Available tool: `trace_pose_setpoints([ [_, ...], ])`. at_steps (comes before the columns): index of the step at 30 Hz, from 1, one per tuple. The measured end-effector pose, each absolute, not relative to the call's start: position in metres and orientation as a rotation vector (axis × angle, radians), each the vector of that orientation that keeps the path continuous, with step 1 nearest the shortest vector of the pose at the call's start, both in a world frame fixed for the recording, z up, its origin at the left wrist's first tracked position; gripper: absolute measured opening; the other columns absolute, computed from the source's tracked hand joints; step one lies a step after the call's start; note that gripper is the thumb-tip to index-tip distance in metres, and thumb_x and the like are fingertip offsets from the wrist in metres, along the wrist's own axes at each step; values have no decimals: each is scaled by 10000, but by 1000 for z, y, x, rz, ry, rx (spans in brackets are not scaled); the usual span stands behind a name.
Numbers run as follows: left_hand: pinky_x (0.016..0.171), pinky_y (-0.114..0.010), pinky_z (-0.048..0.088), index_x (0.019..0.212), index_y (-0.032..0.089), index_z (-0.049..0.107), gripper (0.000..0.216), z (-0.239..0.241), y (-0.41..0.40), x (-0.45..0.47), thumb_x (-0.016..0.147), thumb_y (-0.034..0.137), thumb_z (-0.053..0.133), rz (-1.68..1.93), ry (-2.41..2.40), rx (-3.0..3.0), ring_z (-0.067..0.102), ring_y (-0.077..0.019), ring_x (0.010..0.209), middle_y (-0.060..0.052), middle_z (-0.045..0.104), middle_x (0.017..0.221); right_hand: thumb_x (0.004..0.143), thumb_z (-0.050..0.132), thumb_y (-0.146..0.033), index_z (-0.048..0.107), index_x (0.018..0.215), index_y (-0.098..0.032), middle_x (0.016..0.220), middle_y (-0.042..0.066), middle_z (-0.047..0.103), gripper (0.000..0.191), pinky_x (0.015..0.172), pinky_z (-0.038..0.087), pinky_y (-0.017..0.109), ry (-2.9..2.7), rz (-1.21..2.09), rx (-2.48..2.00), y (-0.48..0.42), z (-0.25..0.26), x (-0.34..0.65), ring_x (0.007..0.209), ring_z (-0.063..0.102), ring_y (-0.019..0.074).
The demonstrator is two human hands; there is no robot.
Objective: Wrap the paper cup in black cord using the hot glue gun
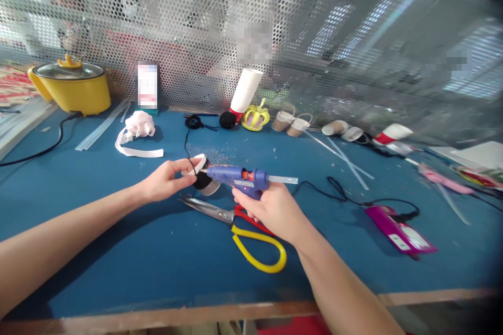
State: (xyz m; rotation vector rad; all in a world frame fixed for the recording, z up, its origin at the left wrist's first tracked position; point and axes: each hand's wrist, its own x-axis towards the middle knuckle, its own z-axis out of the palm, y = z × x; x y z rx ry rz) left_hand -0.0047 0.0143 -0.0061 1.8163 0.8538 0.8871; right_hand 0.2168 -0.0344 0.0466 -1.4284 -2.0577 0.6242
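Two hands [175, 177] [278, 210], one glue gun [230, 173]

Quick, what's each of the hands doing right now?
Left hand: closed on the rim of a black-and-white cup.
Right hand: closed, holding a blue glue gun.

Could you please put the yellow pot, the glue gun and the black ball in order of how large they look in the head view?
1. Yellow pot
2. Glue gun
3. Black ball

The glue gun is nearer the camera, which enlarges it somewhat.
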Motion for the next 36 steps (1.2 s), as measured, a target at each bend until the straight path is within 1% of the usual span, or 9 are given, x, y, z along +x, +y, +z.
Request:
trace_pose_setpoints([
  [5,992,-348,321,675,180,502,183,-6,14,-5,784,326,499,877,850,1842,367,-250,1255,-71,563,1214,747,519,-234,532,577,-183,437,-31,535,177,437,412,225,-2074,586,-1436,-38,45,214,410,503,110],
  [9,1001,-338,313,656,185,481,195,-5,13,-4,789,327,497,877,837,1838,348,-239,1270,-67,579,1188,749,519,-241,542,593,-181,423,-36,530,168,409,402,223,-2058,616,-1449,-37,46,215,372,480,103],
  [14,1014,-338,298,638,183,461,207,-5,14,-5,793,317,493,856,784,1838,355,-240,1264,-65,526,1259,743,529,-249,534,577,-172,394,-40,505,183,396,404,222,-1976,672,-1485,-30,47,219,335,450,92],
  [19,1007,-344,308,636,177,453,208,-5,14,-5,796,304,492,859,748,1846,359,-239,1260,-75,551,1224,750,523,-278,524,577,-165,371,-52,471,207,396,410,216,-1920,765,-1483,-24,45,220,321,439,84],
  [23,1010,-365,304,641,170,448,205,-7,16,-5,797,293,497,869,725,1856,378,-246,1245,-82,542,1235,749,519,-296,520,564,-164,371,-46,472,227,411,412,217,-1915,756,-1505,-20,42,221,319,436,81],
  [27,1012,-360,303,645,171,447,197,-8,16,-6,803,280,493,882,719,1863,361,-244,1258,-75,530,1252,754,505,-298,514,547,-170,360,-42,468,244,425,416,222,-1937,724,-1510,-18,42,221,320,440,84],
  [36,1008,-339,313,655,177,453,186,-9,16,-6,804,282,489,876,741,1887,373,-228,1251,-74,567,1197,740,519,-299,516,565,-169,374,-42,476,218,383,398,210,-1915,769,-1498,-20,43,221,314,429,77],
])
